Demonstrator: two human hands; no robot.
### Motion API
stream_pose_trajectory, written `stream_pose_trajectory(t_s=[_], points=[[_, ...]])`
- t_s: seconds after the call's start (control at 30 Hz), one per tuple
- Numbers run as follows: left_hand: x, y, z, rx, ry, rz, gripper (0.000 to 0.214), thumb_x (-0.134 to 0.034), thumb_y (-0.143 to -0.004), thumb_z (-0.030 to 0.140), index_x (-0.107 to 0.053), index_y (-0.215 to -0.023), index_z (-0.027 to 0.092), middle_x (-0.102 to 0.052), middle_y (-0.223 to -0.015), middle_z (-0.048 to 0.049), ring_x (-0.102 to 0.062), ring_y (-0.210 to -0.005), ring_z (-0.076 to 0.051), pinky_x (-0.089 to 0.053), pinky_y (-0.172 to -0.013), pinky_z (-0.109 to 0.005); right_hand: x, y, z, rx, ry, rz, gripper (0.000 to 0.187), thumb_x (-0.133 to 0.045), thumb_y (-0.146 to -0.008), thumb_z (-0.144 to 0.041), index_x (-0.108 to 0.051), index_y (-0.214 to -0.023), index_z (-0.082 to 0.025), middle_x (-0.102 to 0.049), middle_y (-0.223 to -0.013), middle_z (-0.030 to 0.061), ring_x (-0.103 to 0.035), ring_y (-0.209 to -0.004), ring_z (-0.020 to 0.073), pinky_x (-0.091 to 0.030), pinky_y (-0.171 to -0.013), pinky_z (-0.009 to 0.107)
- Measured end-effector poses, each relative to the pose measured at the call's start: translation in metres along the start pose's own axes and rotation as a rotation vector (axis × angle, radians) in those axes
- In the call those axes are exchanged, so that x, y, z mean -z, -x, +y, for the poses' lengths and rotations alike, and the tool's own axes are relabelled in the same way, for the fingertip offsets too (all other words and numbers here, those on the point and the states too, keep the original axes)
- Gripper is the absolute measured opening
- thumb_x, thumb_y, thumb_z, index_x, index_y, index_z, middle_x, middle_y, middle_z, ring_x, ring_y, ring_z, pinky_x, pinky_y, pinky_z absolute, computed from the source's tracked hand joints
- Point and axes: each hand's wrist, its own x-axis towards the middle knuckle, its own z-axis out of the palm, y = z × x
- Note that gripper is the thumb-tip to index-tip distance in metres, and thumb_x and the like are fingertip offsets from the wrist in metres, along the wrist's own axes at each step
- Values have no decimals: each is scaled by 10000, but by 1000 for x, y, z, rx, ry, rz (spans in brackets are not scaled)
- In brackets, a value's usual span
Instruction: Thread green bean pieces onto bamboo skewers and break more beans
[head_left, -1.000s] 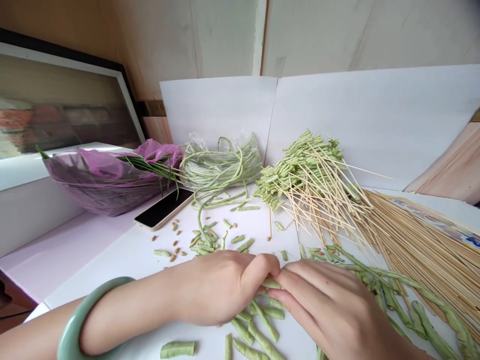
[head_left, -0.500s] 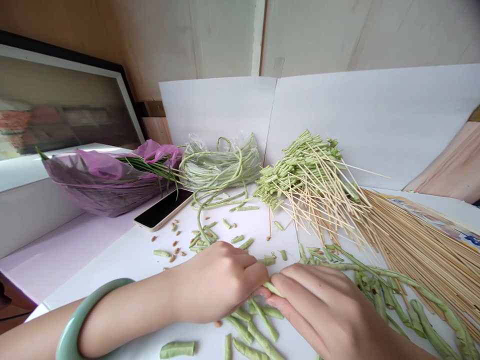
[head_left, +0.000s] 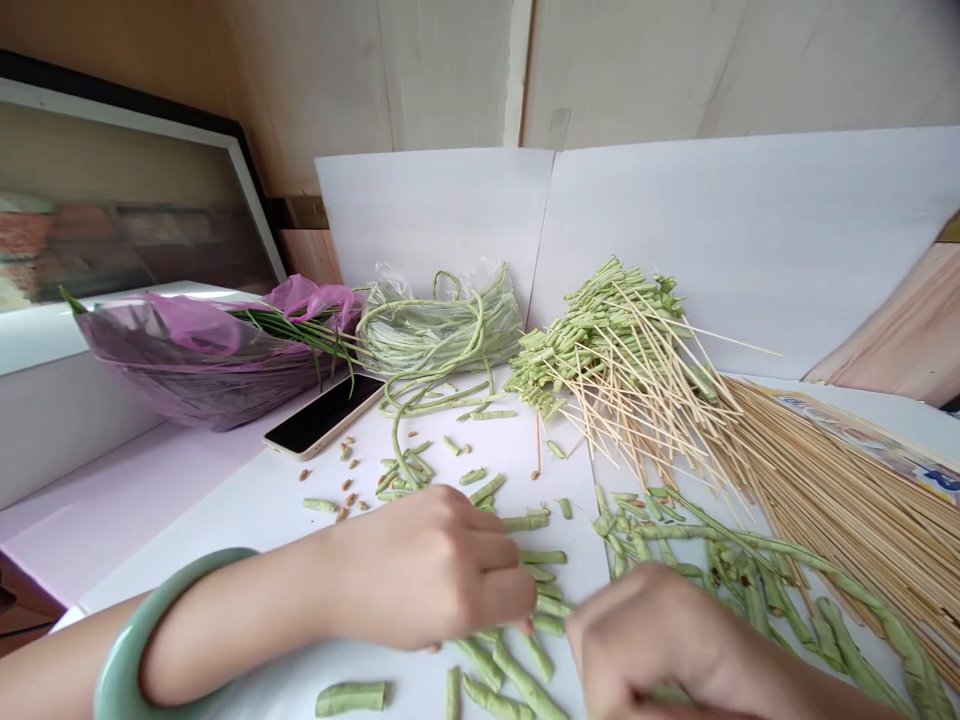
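Observation:
My left hand [head_left: 427,570] rests low on the white board, its fingers curled, with a pale green jade bangle [head_left: 127,650] on the wrist. Cut pieces of long green bean [head_left: 541,590] lie right beside its fingertips. My right hand [head_left: 645,640] is blurred at the bottom edge, apart from the left and nearest those pieces. Uncut long beans [head_left: 757,580] sprawl to its right. Farther back are a bagged coil of long beans [head_left: 439,330] and a heap of skewered bean pieces [head_left: 600,340].
A bundle of bamboo skewers [head_left: 840,510] fans across the right side. A smartphone [head_left: 324,414] lies at back left, scattered bean seeds [head_left: 346,484] near it. Beyond stands a purple plastic bag of chives [head_left: 202,360]. White boards [head_left: 750,230] stand behind.
My hands have separated, the right one moving down and right, the left drawing back. The bean held between them earlier is gone from their grip, and more cut pieces now lie between them.

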Motion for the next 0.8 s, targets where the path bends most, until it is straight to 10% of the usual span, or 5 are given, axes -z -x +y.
stream_pose_trajectory(t_s=[0.17, 0.33, 0.63, 0.8], points=[[7, 3, -9, 219, 56, 54, 357, -339, -1014, 265, -609, -829, 121, -578, -655, -48, -524, -572, -180, -384, -526, -307, -13, -1, 22, -213, 355, 222, 214, -488, -850, -142, -550, -654, -203, -547, -609, -24, -536, -536, 128, -419, -470, 221], [10, 2, -8, 340, 178, -65, 352, -404, -921, 141, -504, -1257, 110, -663, -926, -105, -626, -776, -216, -476, -677, -305, -16, 3, 36, -120, 579, 278, 243, -547, -825, -132, -651, -1033, -203, -669, -927, 37, -664, -784, 209, -549, -646, 329], [-8, 6, 0, 373, 216, -232, 769, -428, -891, 92, 33, -1506, 119, -675, -989, -155, -659, -766, -230, -502, -631, -274, -18, 3, 34, 96, 665, 423, 180, -483, -977, -288, -617, -918, -183, -656, -802, 33, -638, -732, 194, -515, -638, 309], [-4, 1, 2, 484, 307, -174, 370, -394, -988, 253, -378, -1342, 149, -667, -836, -73, -622, -641, -184, -441, -553, -238, -18, 1, 33, 91, 704, 400, 294, -373, -995, -142, -590, -802, -190, -607, -718, 17, -604, -651, 160, -465, -603, 271]])
